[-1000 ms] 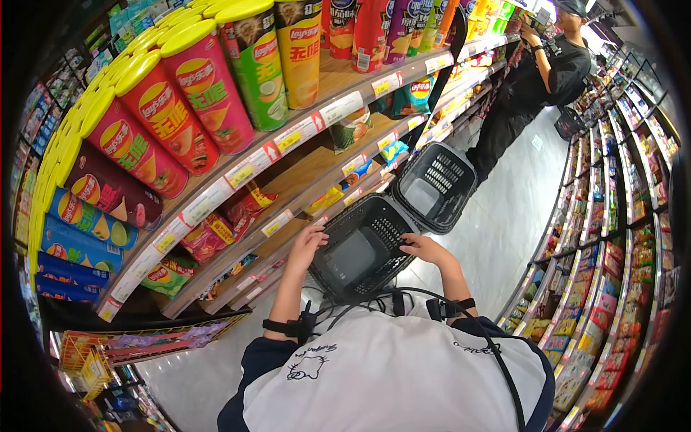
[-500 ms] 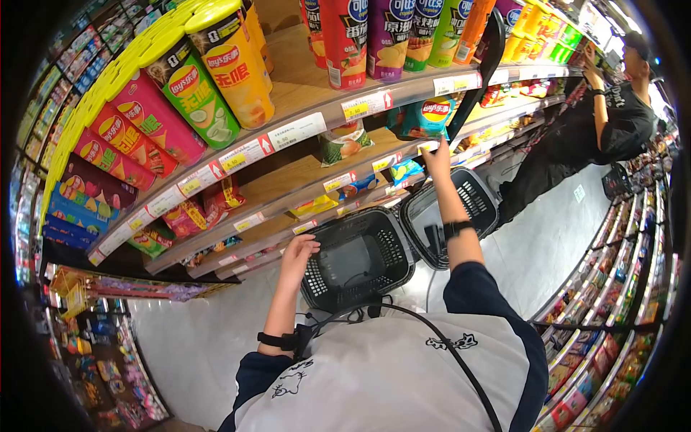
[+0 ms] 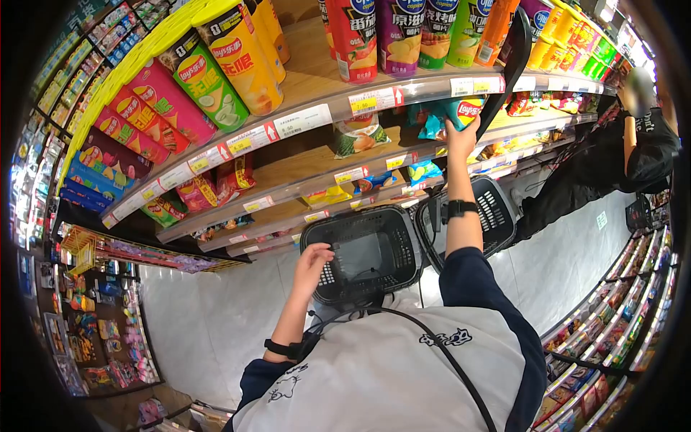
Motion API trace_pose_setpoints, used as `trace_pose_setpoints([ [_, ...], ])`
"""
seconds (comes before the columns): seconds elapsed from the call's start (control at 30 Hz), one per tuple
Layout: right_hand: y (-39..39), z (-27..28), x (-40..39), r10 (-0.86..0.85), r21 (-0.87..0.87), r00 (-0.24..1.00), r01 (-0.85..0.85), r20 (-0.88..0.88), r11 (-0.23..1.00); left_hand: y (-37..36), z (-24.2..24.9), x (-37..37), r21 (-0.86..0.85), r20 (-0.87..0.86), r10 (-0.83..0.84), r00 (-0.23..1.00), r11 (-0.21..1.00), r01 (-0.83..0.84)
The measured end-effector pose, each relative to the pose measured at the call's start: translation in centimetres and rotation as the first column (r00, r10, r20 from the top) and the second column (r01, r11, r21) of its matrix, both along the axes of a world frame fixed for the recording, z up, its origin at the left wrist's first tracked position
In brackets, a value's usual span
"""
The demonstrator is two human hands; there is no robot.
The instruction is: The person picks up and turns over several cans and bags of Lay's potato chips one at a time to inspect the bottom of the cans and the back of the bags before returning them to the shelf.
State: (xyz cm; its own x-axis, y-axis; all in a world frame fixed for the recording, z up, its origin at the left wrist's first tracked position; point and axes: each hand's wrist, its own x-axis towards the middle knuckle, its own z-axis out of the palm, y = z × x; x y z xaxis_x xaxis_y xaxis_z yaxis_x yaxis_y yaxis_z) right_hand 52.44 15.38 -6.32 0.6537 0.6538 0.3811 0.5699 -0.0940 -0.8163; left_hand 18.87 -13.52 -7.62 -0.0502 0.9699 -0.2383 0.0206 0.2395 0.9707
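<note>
My right hand [image 3: 463,138] reaches onto the shelf below the chip cans, its fingers closed on a teal Lay's chip bag [image 3: 436,127]. The hand covers part of the bag's front. My left hand [image 3: 314,263] hovers by the left rim of a black shopping basket [image 3: 416,248], fingers loosely bent and apart, holding nothing. A second black basket [image 3: 509,216] stands just right of the first, partly behind my right forearm.
Lay's chip cans [image 3: 205,79] line the upper shelf [image 3: 302,79]. A black curved bar [image 3: 506,75] rises beside my right hand. Another person [image 3: 612,158] in dark clothes stands at the right shelf. More bags [image 3: 360,137] lie on lower shelves; stocked shelving [image 3: 612,324] runs along the right.
My right hand has moved up from below the teal chip bag and closed on it. My left hand stays near the basket. The whole view has shifted slightly.
</note>
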Motion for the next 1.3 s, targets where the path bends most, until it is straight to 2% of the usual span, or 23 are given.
trace_pose_setpoints([
  [0.07,-2.6,0.8,0.2,0.113,0.053,0.994,-0.113,0.009,0.992,0.4,0.5,-0.3,0.024,-0.013,-0.012,1.0,1.0,0.013],
  [0.1,-4.1,0.9,0.6,0.187,-0.036,0.981,-0.188,-0.043,0.981,0.4,0.8,-0.3,0.029,-0.013,-0.029,1.0,0.999,0.029],
  [0.17,-7.1,0.1,1.3,0.268,-0.158,0.963,-0.27,-0.033,0.95,0.8,1.6,-0.2,0.047,-0.009,-0.063,0.998,0.997,0.063],
  [0.27,-11.9,-0.9,1.6,0.371,-0.185,0.909,-0.404,-0.188,0.896,1.2,1.6,-0.1,0.026,-0.033,-0.156,0.987,0.987,0.157],
  [0.3,-12.7,-2.3,1.7,0.493,-0.085,0.804,-0.546,-0.332,0.833,1.3,1.7,0.0,0.03,-0.044,-0.184,0.982,0.982,0.185],
  [0.37,-16.2,1.0,-0.6,0.592,0.081,0.496,-0.719,-0.635,0.69,1.6,2.5,0.5,0.022,-0.052,-0.249,0.967,0.968,0.25],
  [0.43,-18.7,1.7,-2.1,0.545,0.307,0.104,-0.731,-0.832,0.609,2.1,4.3,1.7,0.039,-0.045,-0.267,0.963,0.962,0.269],
  [0.47,-19.9,2.7,-3.2,0.554,0.41,-0.042,-0.72,-0.831,0.561,2.5,5.2,2.0,0.053,-0.059,-0.32,0.946,0.945,0.323],
  [0.5,-21.0,4.0,-4.2,0.552,0.509,-0.187,-0.691,-0.812,0.514,2.6,6.4,2.4,0.112,0.017,-0.344,0.939,0.934,0.34],
  [0.57,-22.8,6.8,-6.0,0.383,0.577,-0.432,-0.63,-0.817,0.52,2.5,9.3,3.4,0.218,0.163,-0.4,0.902,0.906,0.363],
  [0.6,-22.9,6.5,-6.9,0.406,0.615,-0.464,-0.621,-0.788,0.485,2.5,11.3,3.8,0.246,0.213,-0.489,0.846,0.865,0.438],
  [0.67,-22.2,5.5,-8.4,0.453,0.691,-0.526,-0.603,-0.72,0.398,1.7,11.3,4.0,0.264,0.247,-0.496,0.832,0.861,0.434],
  [0.7,-22.4,5.8,-9.2,0.412,0.675,-0.535,-0.615,-0.737,0.409,1.1,11.2,4.1,0.28,0.264,-0.496,0.827,0.86,0.426],
  [0.73,-23.1,6.0,-9.8,0.373,0.658,-0.542,-0.628,-0.753,0.416,0.6,11.2,4.1,0.183,0.269,-0.459,0.847,0.888,0.423],
  [0.77,-23.6,6.2,-10.4,0.335,0.643,-0.549,-0.641,-0.766,0.42,-0.1,10.5,4.3,0.129,0.367,-0.374,0.852,0.927,0.351],
  [0.83,-23.4,4.4,-11.0,0.453,0.56,-0.364,-0.702,-0.814,0.44,-0.7,9.7,4.6,0.151,0.449,-0.24,0.861,0.97,0.191],
  [0.87,-22.8,2.8,-10.8,0.573,0.53,-0.25,-0.752,-0.78,0.393,-1.0,9.6,4.5,0.131,0.498,-0.2,0.844,0.979,0.155],
  [0.97,-23.9,6.8,-9.7,0.615,0.487,-0.206,-0.808,-0.761,0.331,-2.1,10.6,4.6,0.216,0.325,-0.183,0.928,0.97,0.115],
  [1.0,-23.8,7.3,-9.2,0.628,0.494,-0.231,-0.823,-0.743,0.281,-2.2,10.5,4.6,0.22,0.28,-0.159,0.947,0.971,0.098],
  [1.1,-24.6,8.4,-7.9,0.687,0.407,-0.2,-0.9,-0.699,0.153,-2.6,10.9,4.7,0.294,0.156,-0.116,0.981,0.954,0.066],
  [1.23,-24.7,7.4,-8.5,0.743,0.31,-0.147,-0.947,-0.653,0.086,-3.3,11.5,4.4,0.355,-0.054,-0.056,0.997,0.932,0.072],
  [1.3,-25.1,7.8,-9.1,0.658,0.286,-0.125,-0.947,-0.743,0.144,-3.6,11.9,4.1,0.358,-0.107,-0.06,0.992,0.929,0.095],
])
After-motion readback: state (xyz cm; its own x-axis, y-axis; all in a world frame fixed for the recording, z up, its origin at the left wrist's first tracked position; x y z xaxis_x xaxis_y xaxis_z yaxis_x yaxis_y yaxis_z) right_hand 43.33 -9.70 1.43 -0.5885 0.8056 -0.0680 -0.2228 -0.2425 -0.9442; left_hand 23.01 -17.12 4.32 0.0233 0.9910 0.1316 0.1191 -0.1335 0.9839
